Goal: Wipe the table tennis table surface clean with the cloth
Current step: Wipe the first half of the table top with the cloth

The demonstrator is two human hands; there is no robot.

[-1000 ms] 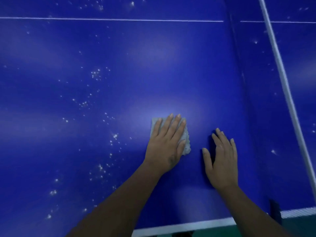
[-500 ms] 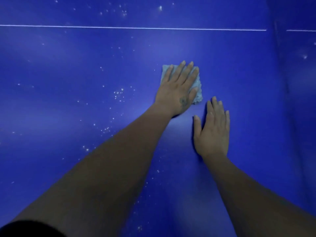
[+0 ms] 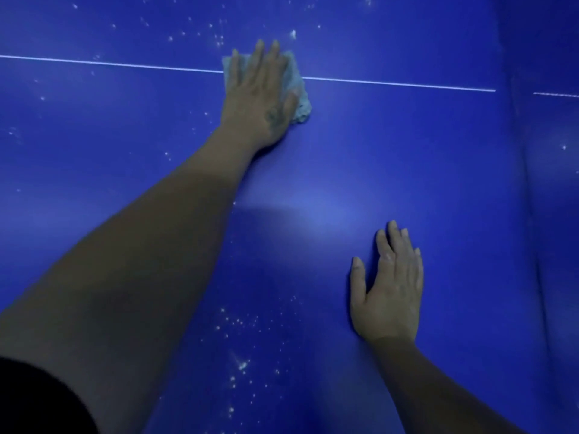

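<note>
No readable text, label or number shows anywhere.

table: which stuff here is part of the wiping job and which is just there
In the job:
cloth under the flat left hand
table
white specks on it

Just there:
right hand, flat on the table
white line

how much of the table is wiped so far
Done: the strip between the hands looks free of specks. In hand: the left hand presses the cloth flat over the white line; the right hand rests on the table. Left: white specks near the body and beyond the line.
</note>
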